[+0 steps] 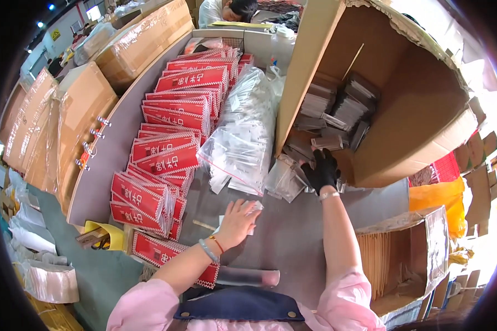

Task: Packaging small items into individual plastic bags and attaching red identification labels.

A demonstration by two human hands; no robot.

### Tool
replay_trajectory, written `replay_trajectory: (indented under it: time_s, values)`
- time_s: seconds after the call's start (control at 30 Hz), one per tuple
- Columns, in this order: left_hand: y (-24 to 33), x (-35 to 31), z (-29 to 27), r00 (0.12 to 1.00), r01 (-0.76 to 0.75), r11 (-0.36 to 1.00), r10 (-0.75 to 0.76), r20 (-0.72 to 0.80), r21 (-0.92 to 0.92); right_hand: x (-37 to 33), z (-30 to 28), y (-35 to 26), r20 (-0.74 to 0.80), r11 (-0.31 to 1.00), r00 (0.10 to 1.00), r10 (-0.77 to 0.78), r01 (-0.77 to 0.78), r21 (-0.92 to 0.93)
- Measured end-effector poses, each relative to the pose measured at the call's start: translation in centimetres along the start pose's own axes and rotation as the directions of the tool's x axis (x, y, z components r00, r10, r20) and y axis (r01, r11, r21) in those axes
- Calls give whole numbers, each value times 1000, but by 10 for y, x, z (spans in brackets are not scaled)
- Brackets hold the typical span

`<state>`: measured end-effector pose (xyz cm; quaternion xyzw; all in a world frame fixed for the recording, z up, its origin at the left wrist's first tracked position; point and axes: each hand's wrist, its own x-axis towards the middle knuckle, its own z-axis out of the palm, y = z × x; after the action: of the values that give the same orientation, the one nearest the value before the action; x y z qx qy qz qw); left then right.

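Note:
My bare left hand (234, 225), with a bangle and a red cord at the wrist, is low over the grey tabletop (281, 237). Its fingers are closed on a small clear-and-white packet (255, 208) that sticks out past the fingertips. My right hand (321, 172), in a black glove with bare fingertips, reaches to the mouth of a large cardboard box (403, 138) lying on its side. Its fingers are spread over loose small packets (284, 179) at the box's edge. Bundles of small packets (348, 110) lie deeper inside. A large clear bag (240, 132) full of white packets lies ahead.
Stacked red printed sleeves (171, 127) run along the left side. Another red sleeve (152, 248) lies by my left forearm. A smaller carton (392, 254) with thin wooden sticks stands at right. Taped cartons (143, 47) line the far left. Another person (226, 11) is at the far end.

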<state>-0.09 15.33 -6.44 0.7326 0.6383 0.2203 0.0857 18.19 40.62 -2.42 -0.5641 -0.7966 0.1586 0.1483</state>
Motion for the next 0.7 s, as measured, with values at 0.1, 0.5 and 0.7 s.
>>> replay_trajectory:
  time_s: [0.1,0.5,0.7]
  values:
    - [-8,-5,-12,992,119,993,-118,-33,24,24,20,-7,148,958,977,156,-113,-263]
    - [-35,-26,-39,953,287,944,-298,-47,-164,-114,36,-26,136,964,988,-79,110,-241]
    - [-4,-20,-57,951,145,980,-175,-254,-135,-181,31,-27,118,972,986,-122,142,-185]
